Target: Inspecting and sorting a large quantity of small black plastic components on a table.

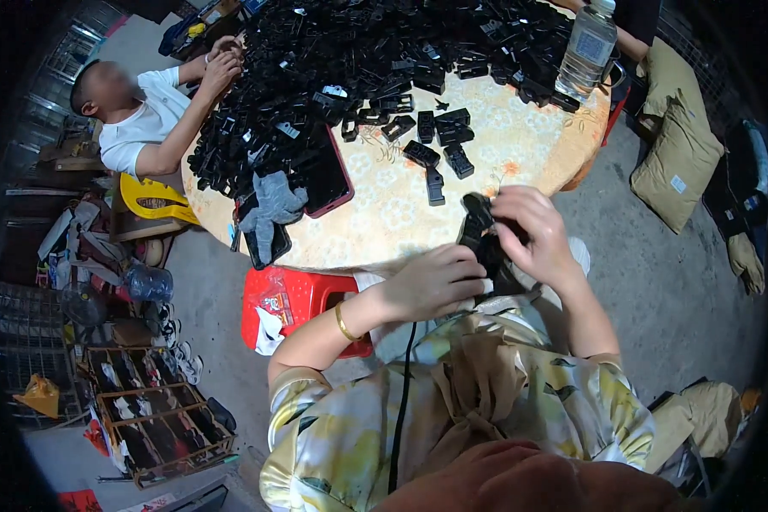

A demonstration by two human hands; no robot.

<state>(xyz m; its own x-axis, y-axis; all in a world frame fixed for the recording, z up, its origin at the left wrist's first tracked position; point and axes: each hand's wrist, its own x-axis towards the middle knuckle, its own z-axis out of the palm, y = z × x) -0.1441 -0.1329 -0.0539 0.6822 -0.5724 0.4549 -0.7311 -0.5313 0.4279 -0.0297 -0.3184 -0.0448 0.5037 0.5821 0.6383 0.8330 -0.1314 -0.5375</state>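
Clock directions are taken from the held black part (472, 224), with 12 o'clock straight ahead of the person. The part is located above the near edge of the bench (371, 230). The right hand (535, 235), at 3 o'clock, is closed on the part with its fingertips. The left hand (435, 277), at 7 o'clock, has curled fingers beside the part's lower end; whether it grips cannot be told, as the contact is hidden. A single black piece (435, 185) lies nearby at 11 o'clock, with a loose cluster (453, 128) beyond it toward 12. The phone (326, 177), in a red case, lies at 10 o'clock; the grey cloth (271, 205) lies at 9, near the bench edge. A large pile of black parts (316, 77) covers the far side between 10 and 12. A clear bottle (587, 51) stands at 1 o'clock. Off the bench, a red stool (303, 286) stands at 8 o'clock, and a co-worker (158, 107) sits at 10, both hands at the pile's edge.
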